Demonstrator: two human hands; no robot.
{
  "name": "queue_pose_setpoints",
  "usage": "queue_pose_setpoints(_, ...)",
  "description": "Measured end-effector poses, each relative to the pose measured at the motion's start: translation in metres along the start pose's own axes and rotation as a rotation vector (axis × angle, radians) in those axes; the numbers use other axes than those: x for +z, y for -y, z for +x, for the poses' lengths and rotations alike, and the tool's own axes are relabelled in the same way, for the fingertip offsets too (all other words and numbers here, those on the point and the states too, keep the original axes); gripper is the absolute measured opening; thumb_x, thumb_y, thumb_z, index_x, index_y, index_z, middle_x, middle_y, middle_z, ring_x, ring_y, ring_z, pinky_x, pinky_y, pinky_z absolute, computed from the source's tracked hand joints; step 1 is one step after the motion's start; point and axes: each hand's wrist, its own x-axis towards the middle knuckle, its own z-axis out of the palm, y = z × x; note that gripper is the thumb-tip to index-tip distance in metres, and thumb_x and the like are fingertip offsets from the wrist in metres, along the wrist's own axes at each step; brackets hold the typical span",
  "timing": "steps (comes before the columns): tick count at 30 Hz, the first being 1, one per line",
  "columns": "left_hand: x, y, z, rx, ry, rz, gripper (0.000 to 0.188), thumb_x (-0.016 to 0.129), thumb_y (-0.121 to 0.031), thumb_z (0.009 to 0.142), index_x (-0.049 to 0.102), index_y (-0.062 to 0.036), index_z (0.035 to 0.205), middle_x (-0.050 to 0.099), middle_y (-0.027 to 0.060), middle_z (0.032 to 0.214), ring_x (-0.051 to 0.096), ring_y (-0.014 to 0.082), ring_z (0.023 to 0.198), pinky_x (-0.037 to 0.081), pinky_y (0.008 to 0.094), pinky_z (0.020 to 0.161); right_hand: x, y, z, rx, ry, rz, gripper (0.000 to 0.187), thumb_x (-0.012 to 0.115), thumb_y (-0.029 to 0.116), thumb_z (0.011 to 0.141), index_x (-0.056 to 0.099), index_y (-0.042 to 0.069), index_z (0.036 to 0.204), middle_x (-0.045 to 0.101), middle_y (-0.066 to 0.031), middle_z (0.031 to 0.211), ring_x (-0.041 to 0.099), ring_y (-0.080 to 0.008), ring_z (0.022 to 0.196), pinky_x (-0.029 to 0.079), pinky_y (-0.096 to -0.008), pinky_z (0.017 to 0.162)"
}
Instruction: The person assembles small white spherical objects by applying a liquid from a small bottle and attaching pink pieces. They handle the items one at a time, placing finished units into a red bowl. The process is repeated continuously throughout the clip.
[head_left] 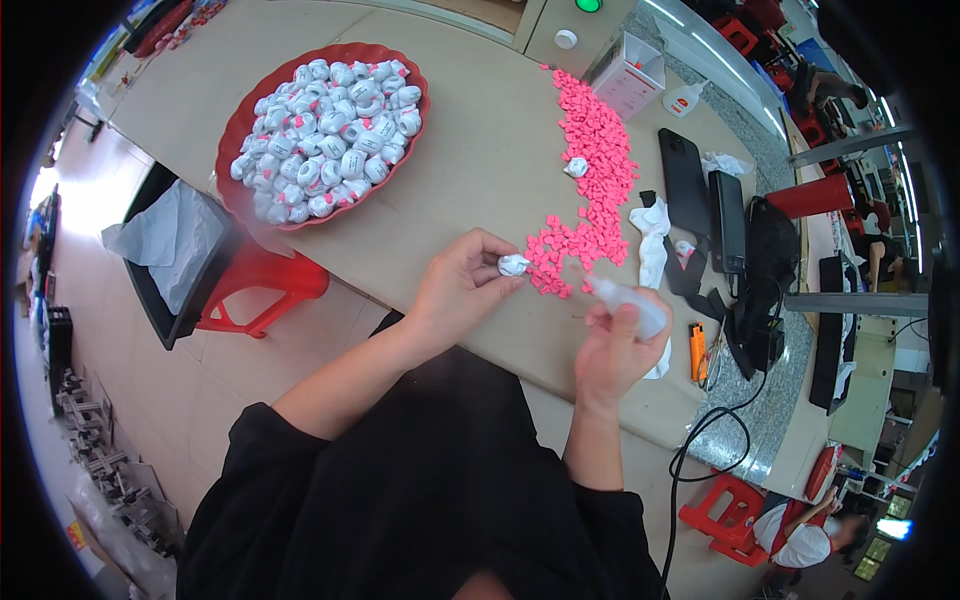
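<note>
Between the thumb and fingers of my left hand (452,288) is a small rounded white piece (513,265), held at the near left edge of the pink pieces. My right hand (612,362) is wrapped around a whitish squeeze bottle (642,308), tilted with its thin nozzle pointing up and left. The nozzle is a little right of the white piece and apart from it. Many small pink pieces (603,165) lie loose in a long band across the table. Another white piece (576,167) rests among them.
A red scalloped bowl (236,122) at the left is heaped with white pieces, some showing pink. To the right lie a black phone (682,165), crumpled white tissue (652,240), an orange lighter (697,350) and a black cable (745,430). A white box (628,80) stands behind.
</note>
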Motion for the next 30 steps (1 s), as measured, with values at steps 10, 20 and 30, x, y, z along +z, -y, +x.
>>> queue_pose_setpoints(10, -0.002, -0.004, -0.002, -0.028, 0.017, 0.005, 0.025, 0.058, 0.008, 0.079, 0.047, 0.0021, 0.100, 0.055, 0.0074, 0.094, 0.056, 0.0099, 0.088, 0.047, 0.0220, 0.078, -0.028, 0.029, 0.018, 0.297, 0.014, -0.206, 0.035, 0.064, -0.001, 0.076, 0.051, -0.002, 0.108, 0.057, -0.0074, 0.090, 0.056, -0.0132, 0.081, 0.046, -0.0261, 0.073)
queue_pose_setpoints(20, -0.002, -0.003, -0.002, -0.034, 0.005, 0.007, 0.025, 0.059, 0.008, 0.078, 0.047, 0.0021, 0.099, 0.055, 0.0069, 0.094, 0.056, 0.0099, 0.088, 0.047, 0.0222, 0.078, -0.018, 0.018, -0.001, 0.193, 0.293, -0.818, 0.018, 0.064, 0.004, 0.075, 0.054, 0.000, 0.090, 0.057, -0.0047, 0.085, 0.054, -0.0104, 0.081, 0.044, -0.0251, 0.067)
queue_pose_setpoints(30, -0.004, -0.005, -0.002, -0.008, 0.028, -0.059, 0.025, 0.059, 0.007, 0.078, 0.048, 0.0017, 0.100, 0.055, 0.0060, 0.092, 0.055, 0.0082, 0.084, 0.046, 0.0212, 0.074, -0.008, 0.004, 0.010, -0.038, 0.399, -1.155, 0.014, 0.063, 0.004, 0.068, 0.063, 0.004, 0.082, 0.056, -0.0098, 0.072, 0.057, -0.0266, 0.067, 0.043, -0.0343, 0.058)
